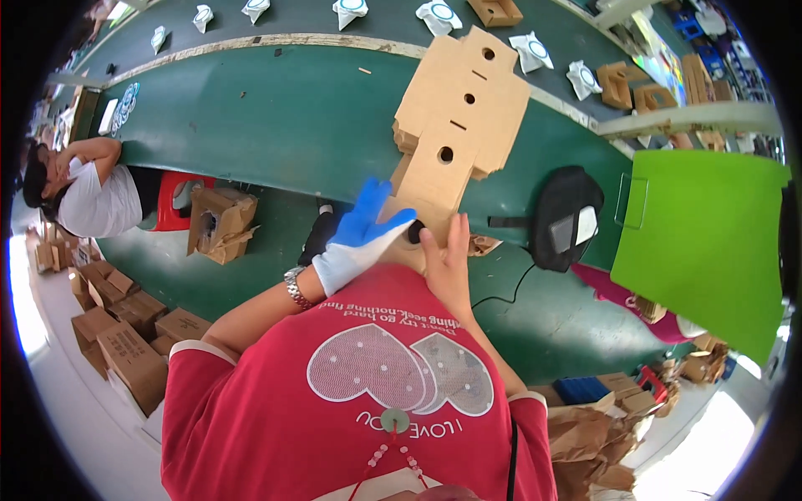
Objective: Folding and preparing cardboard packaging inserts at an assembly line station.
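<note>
A stack of flat die-cut cardboard box blanks (461, 104) lies on the green table in front of me, with round holes and short slots along its middle. Its narrow near end reaches toward my body. My left hand (361, 238), in a blue and white glove, rests on the left side of that end with fingers stretched and thumb pointing right. On the right side lies my bare right hand (449, 260), its fingers straight and its thumb apart, touching the cardboard. Between the two thumbs shows a dark round hole. What lies under the hands is hidden.
Beyond the green table (251, 108) runs a belt (292, 29) carrying several white bagged items and small open boxes. At right are a black bag (568, 213) and a bright green panel (702, 250). A person (100, 192) sits at left, near an open carton (221, 224).
</note>
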`<control>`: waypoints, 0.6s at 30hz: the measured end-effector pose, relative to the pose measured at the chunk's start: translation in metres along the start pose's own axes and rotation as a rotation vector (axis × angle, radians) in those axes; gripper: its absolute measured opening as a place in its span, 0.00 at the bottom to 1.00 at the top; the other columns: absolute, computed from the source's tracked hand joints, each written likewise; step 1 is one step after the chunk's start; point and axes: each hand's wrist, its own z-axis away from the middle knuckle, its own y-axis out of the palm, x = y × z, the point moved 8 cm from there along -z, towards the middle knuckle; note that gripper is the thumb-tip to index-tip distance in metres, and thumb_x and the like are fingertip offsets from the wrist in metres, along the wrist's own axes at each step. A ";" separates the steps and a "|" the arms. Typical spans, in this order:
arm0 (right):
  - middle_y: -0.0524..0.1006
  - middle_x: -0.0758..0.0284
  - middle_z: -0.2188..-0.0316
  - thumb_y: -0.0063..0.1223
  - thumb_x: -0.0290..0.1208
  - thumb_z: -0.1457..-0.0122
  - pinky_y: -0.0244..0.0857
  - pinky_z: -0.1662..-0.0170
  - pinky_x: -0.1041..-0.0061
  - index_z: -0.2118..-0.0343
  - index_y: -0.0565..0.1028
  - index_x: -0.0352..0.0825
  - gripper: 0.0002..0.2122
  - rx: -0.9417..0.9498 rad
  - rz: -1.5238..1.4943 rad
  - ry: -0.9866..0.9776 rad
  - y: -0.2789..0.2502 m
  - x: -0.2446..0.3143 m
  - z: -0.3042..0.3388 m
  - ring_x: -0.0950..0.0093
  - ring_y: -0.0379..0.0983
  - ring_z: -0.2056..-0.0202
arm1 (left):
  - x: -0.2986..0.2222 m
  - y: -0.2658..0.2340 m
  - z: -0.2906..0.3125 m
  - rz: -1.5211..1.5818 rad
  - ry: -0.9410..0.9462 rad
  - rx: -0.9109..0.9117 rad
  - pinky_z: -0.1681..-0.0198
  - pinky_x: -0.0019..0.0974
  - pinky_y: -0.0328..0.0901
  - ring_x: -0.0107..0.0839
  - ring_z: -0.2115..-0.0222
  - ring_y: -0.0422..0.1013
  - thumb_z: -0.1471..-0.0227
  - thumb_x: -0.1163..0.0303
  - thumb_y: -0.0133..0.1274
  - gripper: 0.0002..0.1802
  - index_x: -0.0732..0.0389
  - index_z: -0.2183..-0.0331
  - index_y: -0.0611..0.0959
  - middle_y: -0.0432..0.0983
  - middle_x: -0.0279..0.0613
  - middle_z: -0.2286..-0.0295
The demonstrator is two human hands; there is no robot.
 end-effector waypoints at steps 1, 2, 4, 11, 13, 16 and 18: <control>0.47 0.45 0.34 0.48 0.37 0.34 0.45 0.34 0.65 0.36 0.50 0.21 0.32 0.003 0.058 -0.064 0.005 0.009 0.006 0.56 0.41 0.31 | -0.019 0.006 0.003 -0.110 0.072 0.038 0.37 0.40 0.53 0.45 0.34 0.48 0.48 0.60 0.62 0.43 0.71 0.40 0.61 0.51 0.58 0.37; 0.47 0.45 0.34 0.48 0.37 0.34 0.45 0.34 0.65 0.36 0.50 0.21 0.32 -0.010 0.043 -0.063 0.003 0.016 0.007 0.56 0.41 0.31 | -0.039 0.006 0.012 -0.196 0.172 -0.092 0.38 0.40 0.54 0.47 0.37 0.53 0.48 0.61 0.62 0.41 0.69 0.40 0.62 0.56 0.59 0.39; 0.44 0.45 0.32 0.48 0.35 0.34 0.47 0.34 0.68 0.35 0.47 0.22 0.33 -0.008 -0.357 0.009 -0.009 0.024 0.007 0.57 0.38 0.30 | -0.056 0.006 0.014 -0.092 0.220 -0.112 0.39 0.40 0.55 0.46 0.39 0.56 0.48 0.61 0.62 0.39 0.68 0.41 0.64 0.59 0.57 0.41; 0.64 0.53 0.44 0.49 0.30 0.35 0.59 0.41 0.72 0.36 0.55 0.27 0.27 -0.127 -0.531 -0.228 -0.032 0.038 0.015 0.65 0.61 0.40 | -0.061 0.008 0.005 0.334 0.044 0.008 0.51 0.33 0.64 0.28 0.55 0.69 0.46 0.63 0.61 0.32 0.65 0.45 0.68 0.72 0.43 0.53; 0.70 0.57 0.55 0.51 0.33 0.35 0.63 0.45 0.72 0.42 0.61 0.26 0.23 -0.219 -0.426 -0.165 -0.031 0.025 0.008 0.70 0.68 0.49 | -0.052 0.021 0.004 0.493 -0.114 0.057 0.60 0.29 0.66 0.23 0.61 0.70 0.45 0.63 0.59 0.26 0.64 0.49 0.73 0.75 0.40 0.59; 0.71 0.68 0.70 0.51 0.37 0.35 0.67 0.64 0.76 0.60 0.67 0.31 0.13 -0.062 -0.479 0.176 -0.019 0.014 0.000 0.77 0.71 0.67 | -0.077 0.031 0.008 0.654 -0.002 0.119 0.71 0.27 0.65 0.21 0.73 0.70 0.44 0.63 0.58 0.15 0.63 0.59 0.79 0.76 0.36 0.72; 0.67 0.72 0.75 0.51 0.36 0.35 0.61 0.70 0.78 0.64 0.67 0.34 0.11 0.151 -0.793 0.188 -0.017 0.021 -0.009 0.80 0.65 0.73 | -0.100 0.030 0.021 0.943 -0.174 0.272 0.72 0.27 0.66 0.24 0.77 0.71 0.42 0.64 0.55 0.12 0.61 0.61 0.80 0.76 0.37 0.75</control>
